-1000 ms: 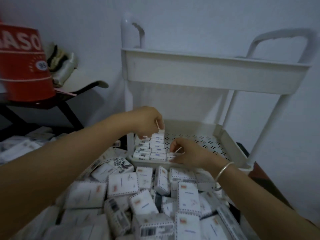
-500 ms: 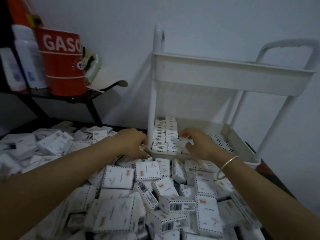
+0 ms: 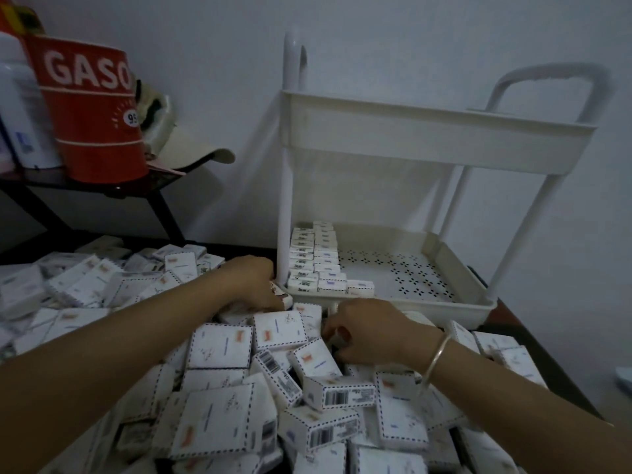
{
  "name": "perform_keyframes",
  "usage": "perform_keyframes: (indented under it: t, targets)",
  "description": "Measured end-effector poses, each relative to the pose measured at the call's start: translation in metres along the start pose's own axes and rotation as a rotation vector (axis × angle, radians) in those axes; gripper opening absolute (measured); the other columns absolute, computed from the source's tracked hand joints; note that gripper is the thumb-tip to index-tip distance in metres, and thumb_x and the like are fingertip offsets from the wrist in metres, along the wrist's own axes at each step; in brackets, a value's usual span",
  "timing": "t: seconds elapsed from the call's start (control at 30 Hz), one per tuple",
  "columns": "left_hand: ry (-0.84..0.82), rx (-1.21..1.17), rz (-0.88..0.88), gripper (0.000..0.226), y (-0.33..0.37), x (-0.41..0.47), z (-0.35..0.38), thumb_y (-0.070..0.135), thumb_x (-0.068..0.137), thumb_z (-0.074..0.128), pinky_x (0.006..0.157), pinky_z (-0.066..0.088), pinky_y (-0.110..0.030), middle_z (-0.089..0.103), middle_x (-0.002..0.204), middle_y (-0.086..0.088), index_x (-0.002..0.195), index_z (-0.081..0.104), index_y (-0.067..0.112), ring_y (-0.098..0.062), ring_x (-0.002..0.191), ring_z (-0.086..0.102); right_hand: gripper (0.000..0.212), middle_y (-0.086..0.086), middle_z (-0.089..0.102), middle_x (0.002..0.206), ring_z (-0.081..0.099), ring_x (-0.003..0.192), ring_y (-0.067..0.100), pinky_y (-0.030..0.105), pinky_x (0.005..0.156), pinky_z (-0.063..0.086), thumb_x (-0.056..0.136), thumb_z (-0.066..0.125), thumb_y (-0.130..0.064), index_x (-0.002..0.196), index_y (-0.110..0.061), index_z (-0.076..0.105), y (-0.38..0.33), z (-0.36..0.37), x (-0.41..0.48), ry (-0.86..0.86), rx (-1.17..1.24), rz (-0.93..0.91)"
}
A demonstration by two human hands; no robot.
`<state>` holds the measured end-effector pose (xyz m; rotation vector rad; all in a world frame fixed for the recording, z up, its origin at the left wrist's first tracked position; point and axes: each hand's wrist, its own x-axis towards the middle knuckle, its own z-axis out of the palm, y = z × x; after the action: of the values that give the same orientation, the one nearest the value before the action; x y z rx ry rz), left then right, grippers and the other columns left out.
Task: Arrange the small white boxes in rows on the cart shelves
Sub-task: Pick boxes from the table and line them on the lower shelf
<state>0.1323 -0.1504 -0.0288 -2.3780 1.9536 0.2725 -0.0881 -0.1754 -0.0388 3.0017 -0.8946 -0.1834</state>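
Observation:
A big pile of small white boxes with dashed edges and barcodes fills the foreground. On the lower shelf of the white cart, two rows of boxes run along the left side, and one more box sits beside them at the front. My left hand lies on the pile just left of the cart's front leg, its fingers curled round a small box. My right hand, with a bangle on the wrist, is low on the pile below the shelf rim, pinching a box.
The cart's upper shelf overhangs the lower one and looks bare from here. A red tin marked GASO and white bottles stand on a dark side table at the left. A white wall is behind.
Both hands have come off the lower shelf and dropped onto the pile in front of it. One box now stands alone beside the two rows.

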Motion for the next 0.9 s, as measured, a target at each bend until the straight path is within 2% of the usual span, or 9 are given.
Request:
perform_keyframes:
  t: [0.2, 0.27, 0.37, 0.47, 0.57, 0.67, 0.77, 0.9]
  targets:
    - [0.143, -0.132, 0.013, 0.071, -0.010, -0.018, -0.009, 0.053, 0.068, 0.076, 0.080, 0.046, -0.026, 0.055, 0.110, 0.006, 0.128, 0.052, 0.022, -0.011, 0.095, 0.052, 0.045, 0.001, 0.062, 0.107, 0.058, 0.098, 0.021, 0.032, 0.082, 0.048, 0.074, 0.063, -0.055, 0.109, -0.027, 0.065, 0.002, 0.007, 0.012, 0.081, -0.169, 0.011]
    - [0.207, -0.177, 0.034, 0.071, -0.008, -0.025, -0.012, 0.051, 0.066, 0.079, 0.078, 0.043, -0.026, 0.048, 0.105, 0.006, 0.126, 0.051, 0.025, -0.011, 0.094, 0.050, 0.054, 0.001, 0.058, 0.115, 0.052, 0.104, 0.022, 0.033, 0.086, 0.044, 0.071, 0.062, -0.064, 0.113, -0.030, 0.065, 0.004, 0.006, 0.016, 0.059, -0.165, -0.015]
    - [0.267, -0.216, 0.066, 0.070, -0.004, -0.035, -0.015, 0.053, 0.063, 0.082, 0.080, 0.043, -0.026, 0.046, 0.110, 0.004, 0.121, 0.051, 0.030, -0.013, 0.098, 0.050, 0.071, 0.004, 0.045, 0.119, 0.036, 0.112, 0.023, 0.037, 0.091, 0.033, 0.065, 0.061, -0.074, 0.120, -0.030, 0.061, 0.005, 0.009, 0.018, 0.024, -0.198, -0.019]
    - [0.268, -0.240, 0.090, 0.071, -0.001, -0.040, -0.016, 0.054, 0.063, 0.082, 0.085, 0.042, -0.027, 0.045, 0.116, 0.003, 0.122, 0.050, 0.030, -0.014, 0.103, 0.050, 0.075, 0.006, 0.041, 0.118, 0.032, 0.110, 0.022, 0.036, 0.091, 0.029, 0.063, 0.063, -0.074, 0.115, -0.020, 0.060, 0.001, 0.015, 0.017, 0.114, -0.233, -0.034]
    - [0.280, -0.244, 0.097, 0.072, -0.001, -0.043, -0.017, 0.055, 0.061, 0.083, 0.086, 0.043, -0.027, 0.047, 0.117, 0.002, 0.121, 0.052, 0.030, -0.014, 0.105, 0.049, 0.069, 0.004, 0.043, 0.116, 0.034, 0.107, 0.020, 0.034, 0.092, 0.030, 0.065, 0.064, -0.071, 0.107, -0.016, 0.062, -0.004, 0.016, 0.015, 0.183, -0.199, -0.064]
    - [0.307, -0.263, 0.085, 0.069, -0.003, -0.044, -0.017, 0.052, 0.062, 0.084, 0.076, 0.041, -0.026, 0.046, 0.111, 0.004, 0.121, 0.053, 0.030, -0.011, 0.101, 0.049, 0.058, 0.004, 0.044, 0.118, 0.034, 0.109, 0.021, 0.035, 0.094, 0.031, 0.069, 0.065, -0.066, 0.106, -0.021, 0.065, -0.006, 0.015, 0.012, 0.119, -0.121, -0.040]
    - [0.335, -0.315, 0.083, 0.060, -0.008, -0.042, -0.018, 0.039, 0.067, 0.084, 0.059, 0.036, -0.018, 0.053, 0.104, 0.008, 0.118, 0.053, 0.031, -0.004, 0.082, 0.050, 0.059, 0.004, 0.041, 0.124, 0.031, 0.116, 0.023, 0.038, 0.101, 0.028, 0.070, 0.066, -0.064, 0.112, -0.023, 0.060, -0.004, 0.018, 0.010, 0.034, -0.048, -0.017]
    - [0.293, -0.424, 0.091, 0.051, -0.012, -0.039, -0.016, 0.021, 0.070, 0.083, 0.056, 0.035, -0.011, 0.057, 0.096, 0.018, 0.111, 0.054, 0.033, 0.004, 0.077, 0.052, 0.068, 0.005, 0.034, 0.136, 0.023, 0.128, 0.027, 0.043, 0.111, 0.018, 0.072, 0.065, -0.067, 0.126, -0.026, 0.053, -0.006, 0.020, 0.008, -0.036, -0.015, -0.004]
